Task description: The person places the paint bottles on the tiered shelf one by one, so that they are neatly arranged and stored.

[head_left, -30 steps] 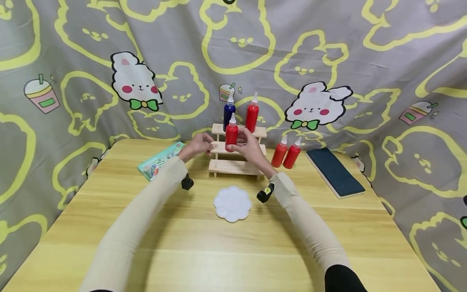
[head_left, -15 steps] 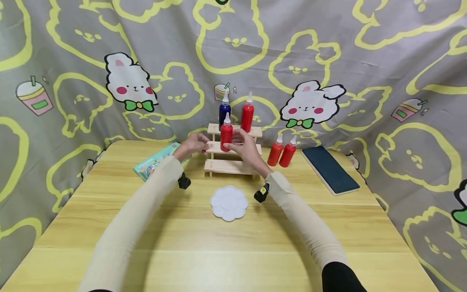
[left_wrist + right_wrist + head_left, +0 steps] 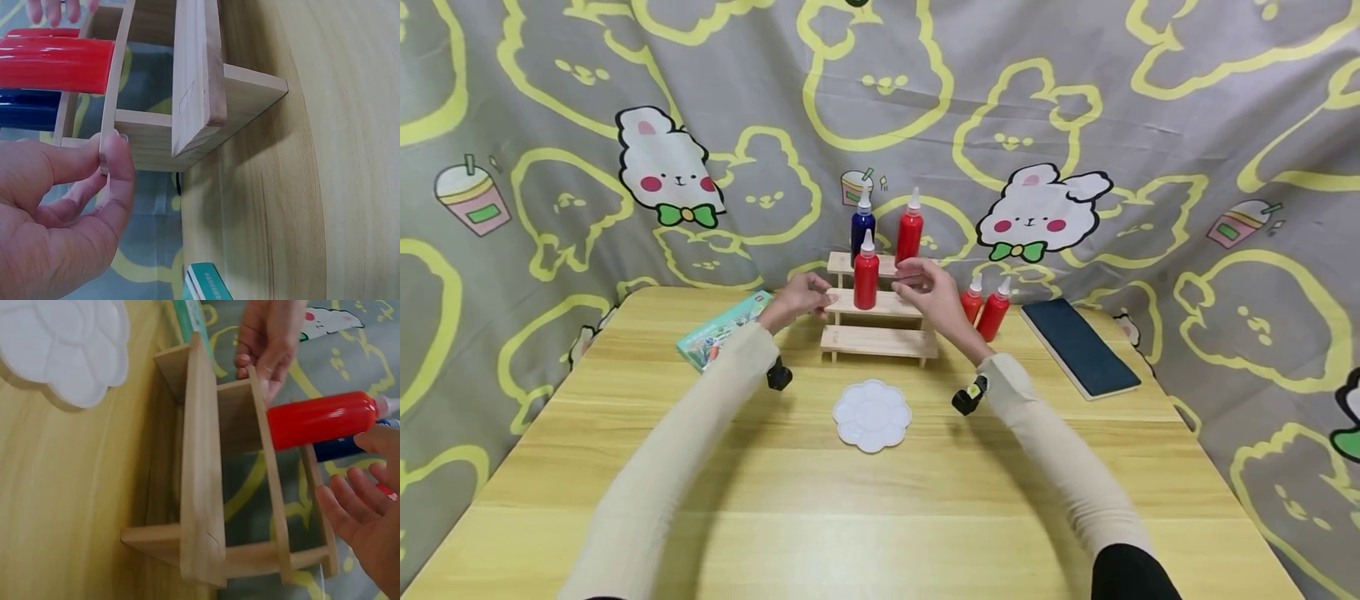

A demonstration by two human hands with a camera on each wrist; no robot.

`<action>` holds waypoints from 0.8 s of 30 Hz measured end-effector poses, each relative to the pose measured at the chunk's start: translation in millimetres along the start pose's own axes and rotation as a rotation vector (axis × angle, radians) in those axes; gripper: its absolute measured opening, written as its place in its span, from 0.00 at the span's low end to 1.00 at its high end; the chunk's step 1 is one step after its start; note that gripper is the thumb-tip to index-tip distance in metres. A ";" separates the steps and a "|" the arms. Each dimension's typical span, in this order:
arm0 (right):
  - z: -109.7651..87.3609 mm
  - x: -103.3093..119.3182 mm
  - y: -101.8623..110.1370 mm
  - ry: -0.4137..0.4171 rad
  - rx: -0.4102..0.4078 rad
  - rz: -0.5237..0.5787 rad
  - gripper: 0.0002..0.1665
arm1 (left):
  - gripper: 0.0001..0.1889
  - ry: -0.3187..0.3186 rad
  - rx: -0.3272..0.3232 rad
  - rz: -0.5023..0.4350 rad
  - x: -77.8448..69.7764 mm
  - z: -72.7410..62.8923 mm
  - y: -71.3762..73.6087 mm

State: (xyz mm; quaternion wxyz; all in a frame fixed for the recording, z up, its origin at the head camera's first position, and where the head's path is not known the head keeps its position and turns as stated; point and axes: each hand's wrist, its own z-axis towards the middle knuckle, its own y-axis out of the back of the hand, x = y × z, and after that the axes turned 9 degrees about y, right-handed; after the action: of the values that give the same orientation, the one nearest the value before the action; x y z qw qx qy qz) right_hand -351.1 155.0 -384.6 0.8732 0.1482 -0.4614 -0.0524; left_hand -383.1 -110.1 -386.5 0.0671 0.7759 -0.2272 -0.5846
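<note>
A wooden three-step display rack [image 3: 880, 340] stands at the back of the table. My left hand [image 3: 797, 300] pinches the left end of its middle step between thumb and fingers, plainly seen in the left wrist view. A red squeeze bottle [image 3: 866, 282] with a white nozzle stands upright on that step, touched by neither hand. To its right, my right hand [image 3: 936, 293] is apart from it, fingers spread and holding nothing. A dark blue bottle [image 3: 861, 229] and another red bottle [image 3: 909, 233] are on the top step, the red one's base partly hidden by my right hand.
Two more red bottles [image 3: 992, 317] stand on the table right of the rack, one partly behind my right hand. A white flower-shaped palette [image 3: 872, 417] lies in front. A dark-covered book [image 3: 1078, 348] lies right, a teal box [image 3: 718, 333] left. Patterned cloth hangs behind.
My right hand has let go of the red bottle on the middle step and moved off to the right. The bottle stays standing there. My left hand keeps its hold on the step.
</note>
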 end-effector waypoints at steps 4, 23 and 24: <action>-5.8 2.3 17.7 0.002 -0.002 0.067 0.21 | 0.21 -0.006 0.004 -0.016 1.6 1.3 -1.1; -36.2 3.0 87.9 0.019 -0.117 -0.058 0.21 | 0.19 -0.014 -0.024 -0.042 4.8 3.9 -1.0; -37.7 2.1 90.5 0.013 -0.130 -0.079 0.20 | 0.19 -0.013 -0.025 -0.043 5.1 4.2 -1.0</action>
State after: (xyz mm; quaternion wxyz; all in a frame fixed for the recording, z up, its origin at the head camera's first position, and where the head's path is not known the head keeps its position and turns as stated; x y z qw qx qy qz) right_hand -323.0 248.5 -375.1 0.8812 0.1097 -0.4450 -0.1158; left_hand -385.6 -110.8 -392.6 0.0628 0.7758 -0.2035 -0.5939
